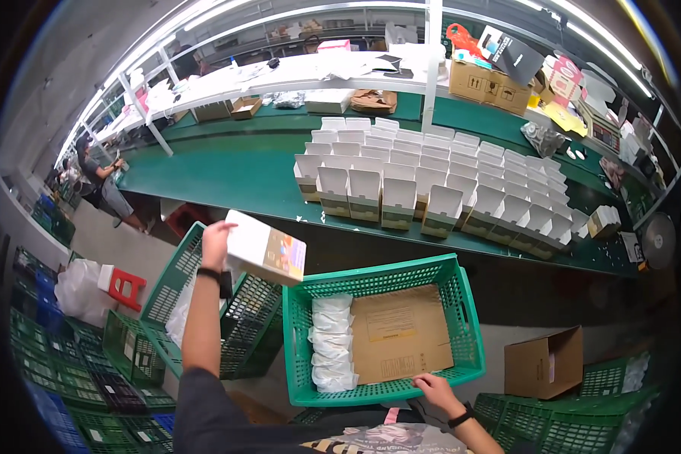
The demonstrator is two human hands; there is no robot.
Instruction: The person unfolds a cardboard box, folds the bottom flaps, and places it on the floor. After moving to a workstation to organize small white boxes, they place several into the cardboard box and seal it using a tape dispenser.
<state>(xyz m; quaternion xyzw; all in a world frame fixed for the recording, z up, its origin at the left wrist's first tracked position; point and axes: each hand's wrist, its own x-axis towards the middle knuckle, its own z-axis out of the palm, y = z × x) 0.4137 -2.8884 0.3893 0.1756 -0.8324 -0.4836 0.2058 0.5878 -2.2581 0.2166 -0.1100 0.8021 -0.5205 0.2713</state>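
A white carton point(263, 248) with a colourful printed panel is in my left hand point(216, 244), held up just left of the green basket point(382, 399). Flat brown cardboard point(401, 333) lines the basket. Along its left wall, several white wrapped packets point(332, 344) lie in a row. My right hand point(436, 393) is at the basket's near rim, its fingers curled together; whether they grip the rim or something small, I cannot tell.
Several rows of open white boxes point(399, 203) stand on the green workbench point(227, 181) ahead. A second green crate point(175, 265) is at left, near a red stool point(127, 290). An open brown carton point(533, 368) sits at right. Another person point(106, 181) works far left.
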